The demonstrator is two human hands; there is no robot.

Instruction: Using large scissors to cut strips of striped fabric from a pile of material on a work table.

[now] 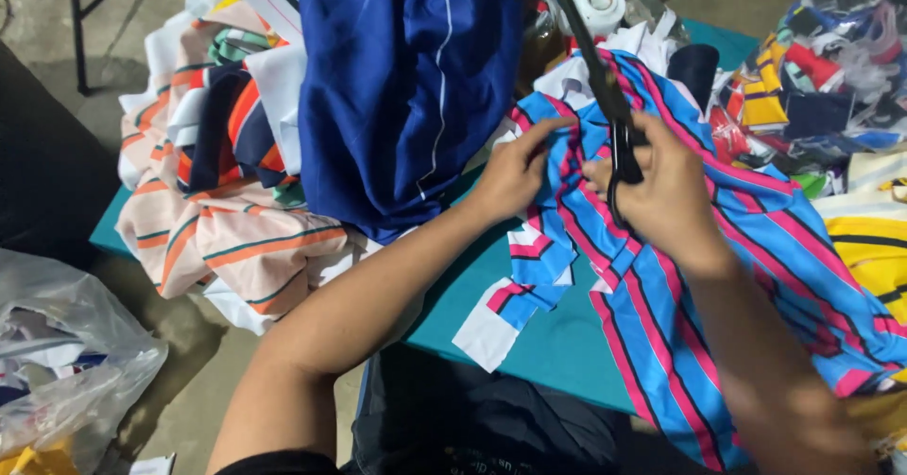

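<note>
— Right of centre, what lies on the table (557, 343)?
— Blue-and-pink striped fabric (661, 324); left hand (515, 172) fingers pinch its upper edge.
— And the right hand (661, 191)?
— Closed around black scissors (605, 97), blades pointing up-frame over it.

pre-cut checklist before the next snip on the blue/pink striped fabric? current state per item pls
1. Scissors gripped: ok, right hand has fingers through the black handles.
2. Fabric held: ok, left hand pinches the blue and pink striped fabric beside the blades.
3. Left fingers out of the blade path: cannot tell, they sit close to the scissors and the edge is hidden.
4. Blades open or closed: cannot tell, they look like one dark bar.
5. Cut line visible: not ok, the right hand covers it.
6. Other cloth away from the cut: not ok, the dark blue garment hangs right next to the left hand.
</note>
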